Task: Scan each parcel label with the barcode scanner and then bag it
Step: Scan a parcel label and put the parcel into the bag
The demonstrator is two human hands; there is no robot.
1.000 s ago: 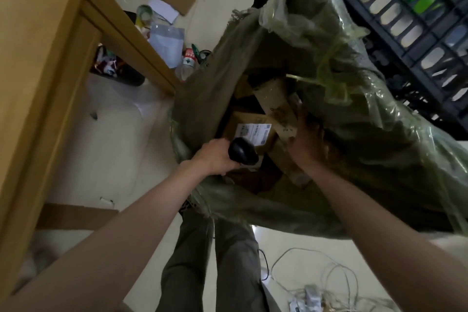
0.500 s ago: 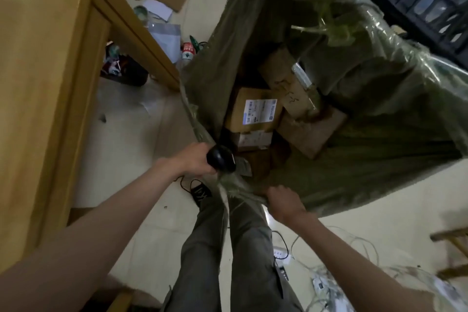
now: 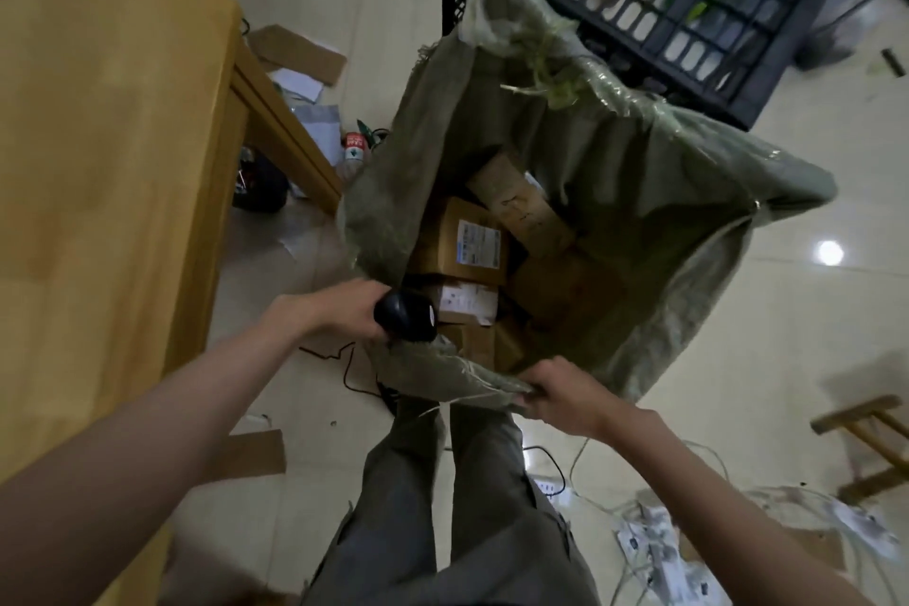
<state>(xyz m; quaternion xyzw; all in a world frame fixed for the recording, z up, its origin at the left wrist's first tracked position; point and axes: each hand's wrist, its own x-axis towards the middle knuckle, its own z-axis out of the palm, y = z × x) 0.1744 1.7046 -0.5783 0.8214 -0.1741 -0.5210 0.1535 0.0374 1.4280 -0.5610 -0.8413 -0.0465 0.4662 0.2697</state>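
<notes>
A large green woven sack (image 3: 654, 231) stands open on the floor in front of me. Several cardboard parcels lie inside it; the one on top, a brown box (image 3: 457, 241), shows a white label facing up, and a long box (image 3: 521, 207) leans beside it. My left hand (image 3: 344, 310) grips the black barcode scanner (image 3: 406, 315) at the sack's near left rim. At the near rim, my right hand (image 3: 560, 391) pinches the sack's edge and holds it up.
A wooden table (image 3: 108, 172) fills the left side. A black plastic crate (image 3: 654, 0) stands behind the sack. Cardboard scraps (image 3: 300, 52), a bottle (image 3: 355, 148) and papers lie on the floor. Cables and labels (image 3: 659, 541) lie at lower right, near a wooden stool (image 3: 870, 443).
My right hand came out of the sack, where it was touching the parcels, and took hold of the near rim. The view pulled back and up; my left hand kept the scanner.
</notes>
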